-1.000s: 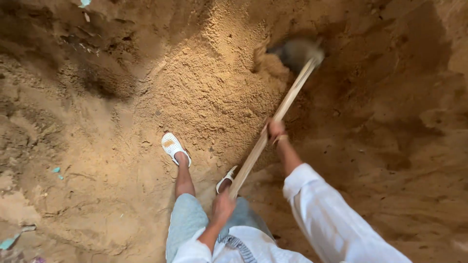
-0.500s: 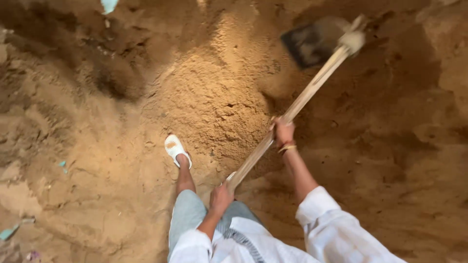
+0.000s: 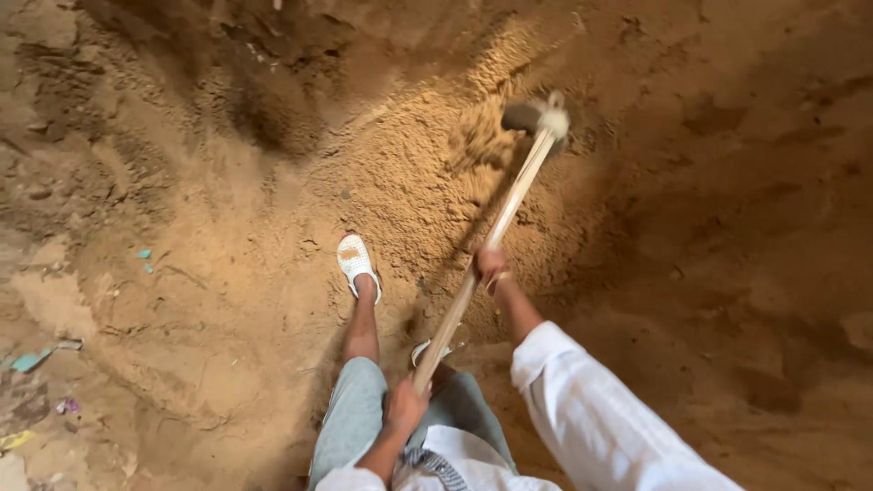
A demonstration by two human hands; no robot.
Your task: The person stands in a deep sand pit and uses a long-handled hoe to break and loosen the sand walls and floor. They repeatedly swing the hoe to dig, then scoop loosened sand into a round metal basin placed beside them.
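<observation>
I hold a long wooden-handled hoe point(image 3: 491, 236) over a mound of loose sandy soil point(image 3: 427, 173). My right hand point(image 3: 491, 265) grips the middle of the handle. My left hand point(image 3: 404, 407) grips the handle's near end, close to my body. The dark metal blade point(image 3: 536, 118) is down in the sand at the far end, blurred, with sand thrown up beside it. My left foot in a white sandal point(image 3: 356, 262) stands forward on the soil; the other sandal point(image 3: 423, 350) shows just behind the handle.
Dark, damp earth point(image 3: 746, 236) slopes away on the right. A shaded hollow point(image 3: 264, 109) lies at the upper left. Small scraps of litter point(image 3: 36, 359) lie on the ground at the left edge.
The hoe was raised with its blade lifted at the upper right; it has now swung down and left, and the blade has struck the sand mound. Both hands kept their grip.
</observation>
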